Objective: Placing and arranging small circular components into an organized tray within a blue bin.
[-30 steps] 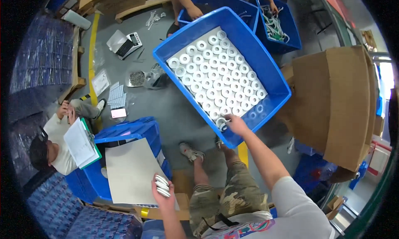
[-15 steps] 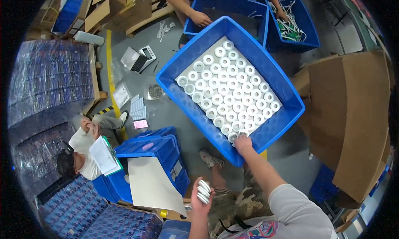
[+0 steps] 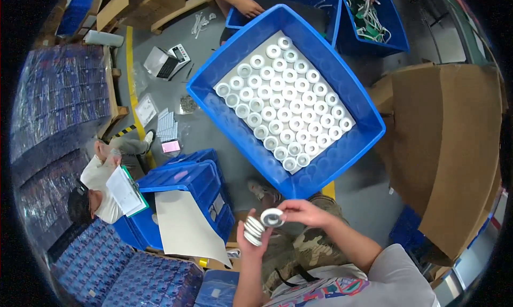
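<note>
While the left hand curls around a short stack of white discs, the right hand pinches a single white ring with a dark centre, its thumb and fingers clamped on the rim. That ring sits at two o'clock from the stack, just beside it; whether the two touch cannot be told. At twelve o'clock from both hands stands a large blue bin, where more white rings lie flat in rows. A pale sheet droops at between nine and ten from the left hand; a brown cardboard box stands at two from the right.
</note>
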Demonstrator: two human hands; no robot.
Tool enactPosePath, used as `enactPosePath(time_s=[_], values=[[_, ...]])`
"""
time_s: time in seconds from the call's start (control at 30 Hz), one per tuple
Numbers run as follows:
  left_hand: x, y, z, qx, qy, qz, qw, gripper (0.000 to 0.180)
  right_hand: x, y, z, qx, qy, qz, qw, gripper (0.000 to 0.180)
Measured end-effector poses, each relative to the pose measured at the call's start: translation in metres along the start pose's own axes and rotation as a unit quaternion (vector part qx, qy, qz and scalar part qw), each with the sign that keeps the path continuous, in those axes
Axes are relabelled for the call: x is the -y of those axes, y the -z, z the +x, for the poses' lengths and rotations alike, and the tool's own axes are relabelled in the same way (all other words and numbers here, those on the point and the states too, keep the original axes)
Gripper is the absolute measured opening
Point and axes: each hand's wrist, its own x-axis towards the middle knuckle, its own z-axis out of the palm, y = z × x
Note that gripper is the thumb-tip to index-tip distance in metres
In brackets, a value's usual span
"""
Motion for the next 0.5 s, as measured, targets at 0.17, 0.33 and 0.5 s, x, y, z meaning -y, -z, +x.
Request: enactPosePath(time_s=[0.17, 0.33, 0.5], values=[[-0.013, 0.009, -0.001, 0.124, -0.03, -0.153, 0.98, 0.046, -0.006, -0.041, 0.001, 0.013, -0.021, 0.012, 1.0, 0.024], [-0.043, 0.004, -0.013, 0.088, -0.09, -0.071, 0.989, 0.043, -0.015, -0.08, 0.019, -0.097, 0.036, -0.135, 0.985, 0.026], [-0.084, 0.022, -0.034, 0.159, -0.127, -0.16, 0.966, 0.046, -0.024, -0.14, 0.048, -0.189, 0.03, -0.025, 0.981, 0.025]])
